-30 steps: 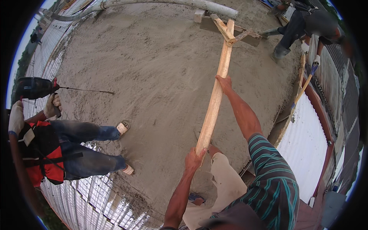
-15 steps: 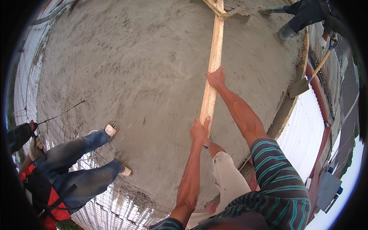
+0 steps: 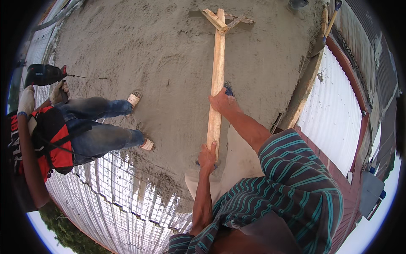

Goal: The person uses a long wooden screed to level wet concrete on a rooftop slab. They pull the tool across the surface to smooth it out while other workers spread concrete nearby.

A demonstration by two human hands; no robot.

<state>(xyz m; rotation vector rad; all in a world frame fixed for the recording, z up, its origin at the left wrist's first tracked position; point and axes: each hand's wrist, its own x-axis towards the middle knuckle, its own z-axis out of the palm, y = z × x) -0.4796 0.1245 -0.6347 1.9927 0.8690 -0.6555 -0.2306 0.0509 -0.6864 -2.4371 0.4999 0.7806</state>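
A long-handled wooden screed (image 3: pixel 218 59) stretches away from me over wet grey concrete (image 3: pixel 160 67). Its far end carries a flat cross board (image 3: pixel 245 19), braced by two short slats, which rests on the concrete. My left hand (image 3: pixel 207 157) is closed round the near end of the handle, close to my legs. Farther up, my right hand (image 3: pixel 223 102) wraps the same handle near its middle. Part of a dark blue shoe (image 3: pixel 229 89) shows beside the right hand.
At left a person in jeans (image 3: pixel 101 137) holds a black power tool (image 3: pixel 44 75) with a thin rod, in gloved hands. Steel mesh (image 3: pixel 118 190) lies at lower left. A form board (image 3: pixel 302 95) edges the concrete at right, beside white corrugated sheet (image 3: pixel 334 101). A shovel handle (image 3: pixel 331 23) stands at upper right.
The screed has come back toward me and shifted left in view, its cross board now fully showing. The left-hand person has raised the power tool; the far-right person has mostly left view.
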